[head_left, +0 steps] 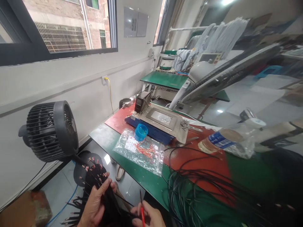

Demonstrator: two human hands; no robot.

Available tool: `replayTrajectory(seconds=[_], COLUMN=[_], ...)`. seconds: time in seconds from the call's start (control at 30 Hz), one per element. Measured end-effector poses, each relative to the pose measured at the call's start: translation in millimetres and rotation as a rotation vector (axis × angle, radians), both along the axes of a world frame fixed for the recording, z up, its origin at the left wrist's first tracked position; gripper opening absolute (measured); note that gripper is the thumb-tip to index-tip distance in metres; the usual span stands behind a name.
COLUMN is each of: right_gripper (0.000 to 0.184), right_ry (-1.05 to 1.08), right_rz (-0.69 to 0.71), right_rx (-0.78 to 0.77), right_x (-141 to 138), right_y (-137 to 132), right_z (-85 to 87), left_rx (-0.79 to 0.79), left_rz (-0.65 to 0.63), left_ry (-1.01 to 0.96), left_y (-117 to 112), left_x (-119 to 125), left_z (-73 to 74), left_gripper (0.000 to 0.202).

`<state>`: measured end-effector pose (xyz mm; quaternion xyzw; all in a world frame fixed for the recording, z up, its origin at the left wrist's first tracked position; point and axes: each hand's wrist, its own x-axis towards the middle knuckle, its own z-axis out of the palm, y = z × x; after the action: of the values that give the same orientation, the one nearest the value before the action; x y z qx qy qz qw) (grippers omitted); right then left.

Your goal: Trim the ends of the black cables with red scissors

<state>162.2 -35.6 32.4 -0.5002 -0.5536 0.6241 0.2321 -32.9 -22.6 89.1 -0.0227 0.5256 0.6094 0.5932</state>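
Observation:
My left hand (96, 201) is closed around a thick bundle of black cables (94, 171) whose stripped copper ends fan out upward near the fan. My right hand (148, 217) sits low at the bottom edge, fingers pinched on a thin red-handled tool (142, 211) that points up. Both hands hover off the front left edge of the green bench (106, 138). More black cables (189, 189) lie coiled over the bench to the right of my hands.
A black desk fan (50, 130) stands at the left by the wall. On the bench lie a clear plastic bag of small red parts (139, 151), a blue cup (141, 131), a metal-topped machine (161, 121) and a water bottle (227, 140).

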Motion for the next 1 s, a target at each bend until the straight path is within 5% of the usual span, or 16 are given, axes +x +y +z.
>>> replayTrajectory(seconds=[0.17,0.37,0.57,0.9,1.0], right_gripper=[0.030,0.041,0.043,0.037,0.033], right_ry=[0.181,0.559,0.656,0.442,0.304], right_rz=[-0.211,-0.236,-0.230,-0.380,-0.268], right_rx=[0.064,-0.075,-0.195,0.057,0.151], right_x=[-1,-13,-9,-7,7], right_y=[19,48,53,71,74], right_z=[41.0,79.1,85.0,84.3,88.3], left_rx=[-0.072,0.050,0.047,0.068,0.077], left_rz=[-0.294,-0.584,-0.617,-0.563,-0.563], left_ry=[0.049,0.141,0.149,0.128,0.108], left_y=[1,7,11,23,25], left_x=[15,37,47,49,47], left_z=[11.2,24.6,28.1,19.8,19.1], left_gripper=[0.027,0.034,0.037,0.026,0.025])
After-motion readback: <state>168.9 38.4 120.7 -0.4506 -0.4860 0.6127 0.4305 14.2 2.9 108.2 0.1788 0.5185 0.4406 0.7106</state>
